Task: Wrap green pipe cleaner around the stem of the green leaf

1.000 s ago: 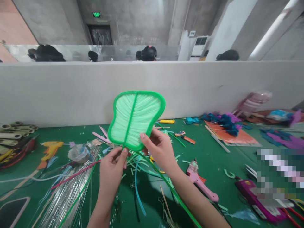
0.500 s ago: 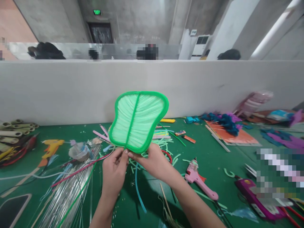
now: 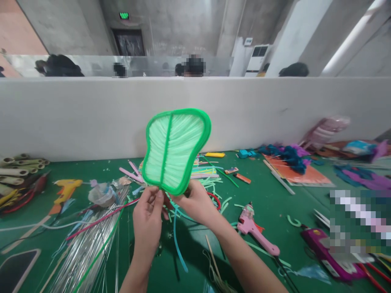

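A green leaf-shaped piece, with a fuzzy dark green rim and midrib around pale green strands, stands upright above the table, tilted slightly. My left hand pinches its lower tip between thumb and fingers. Closed on its lower right edge is my right hand, whose fingers are partly hidden behind the piece. Beneath the hands lie short pale green strips and a curved blue strip.
A pink glue gun lies to the right, a yellow glue gun to the left. Clear thin rods spread at lower left. A white partition rises behind the green table; several heads show beyond it.
The leaf-shaped piece has turned a little, its top shifting left and upward. My right hand has moved slightly up and left with it; the left hand still pinches the bottom tip.
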`<state>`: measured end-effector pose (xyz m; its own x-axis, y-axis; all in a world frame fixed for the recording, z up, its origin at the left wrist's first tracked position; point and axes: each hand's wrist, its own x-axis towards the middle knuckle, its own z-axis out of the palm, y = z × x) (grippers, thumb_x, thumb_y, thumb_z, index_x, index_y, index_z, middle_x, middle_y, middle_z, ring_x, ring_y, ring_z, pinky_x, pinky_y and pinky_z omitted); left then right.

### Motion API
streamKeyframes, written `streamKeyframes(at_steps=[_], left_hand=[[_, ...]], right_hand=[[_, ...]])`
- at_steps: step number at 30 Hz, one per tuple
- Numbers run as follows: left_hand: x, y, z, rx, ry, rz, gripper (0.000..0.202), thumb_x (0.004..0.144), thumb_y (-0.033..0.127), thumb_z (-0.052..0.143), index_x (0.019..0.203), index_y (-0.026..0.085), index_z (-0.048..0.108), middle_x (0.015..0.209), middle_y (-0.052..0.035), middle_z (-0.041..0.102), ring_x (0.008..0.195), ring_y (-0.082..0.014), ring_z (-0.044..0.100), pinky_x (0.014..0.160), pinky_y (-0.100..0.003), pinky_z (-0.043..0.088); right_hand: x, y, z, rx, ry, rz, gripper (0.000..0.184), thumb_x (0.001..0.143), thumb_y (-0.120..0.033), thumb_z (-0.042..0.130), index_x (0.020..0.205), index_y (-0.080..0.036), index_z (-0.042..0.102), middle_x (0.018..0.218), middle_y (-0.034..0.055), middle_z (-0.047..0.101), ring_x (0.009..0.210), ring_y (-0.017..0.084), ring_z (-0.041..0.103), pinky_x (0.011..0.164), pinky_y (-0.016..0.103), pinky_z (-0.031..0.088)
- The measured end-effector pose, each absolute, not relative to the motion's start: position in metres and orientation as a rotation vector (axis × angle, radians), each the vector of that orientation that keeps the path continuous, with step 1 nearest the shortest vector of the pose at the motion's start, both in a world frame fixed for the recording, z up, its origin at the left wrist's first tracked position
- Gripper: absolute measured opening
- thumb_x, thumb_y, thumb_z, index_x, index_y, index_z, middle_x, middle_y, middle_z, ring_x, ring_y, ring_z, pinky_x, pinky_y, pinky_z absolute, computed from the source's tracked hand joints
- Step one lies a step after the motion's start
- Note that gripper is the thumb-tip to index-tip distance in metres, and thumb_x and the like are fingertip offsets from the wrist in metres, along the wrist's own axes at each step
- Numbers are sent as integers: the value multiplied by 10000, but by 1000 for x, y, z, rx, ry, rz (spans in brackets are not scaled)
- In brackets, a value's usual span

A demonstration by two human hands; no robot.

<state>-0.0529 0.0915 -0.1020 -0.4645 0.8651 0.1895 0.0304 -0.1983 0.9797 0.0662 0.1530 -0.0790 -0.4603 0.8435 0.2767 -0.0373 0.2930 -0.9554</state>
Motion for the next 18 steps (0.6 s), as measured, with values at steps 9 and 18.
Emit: streamKeyframes(at_steps=[9,18], left_hand=[[-46,95,-94,1116,1672,1817,236,857,410,659,880,179,698,560,23,575,452,-116,482,430,-229,374],[-46,95,-95,1105,1696,1871,239,808,359,720,949,176,656,773,-30,680,565,-127,587,479,-220,445]], right_hand=[[59,155,-79,-902,-1466,1279,196,665,-337,778,712,-158,717,589,-17,632,521,121,459,475,241,378],[54,158,-80,-769,-1401,1359,252,664,-413,795,693,-178,709,718,32,723,704,208,625,646,313,527]])
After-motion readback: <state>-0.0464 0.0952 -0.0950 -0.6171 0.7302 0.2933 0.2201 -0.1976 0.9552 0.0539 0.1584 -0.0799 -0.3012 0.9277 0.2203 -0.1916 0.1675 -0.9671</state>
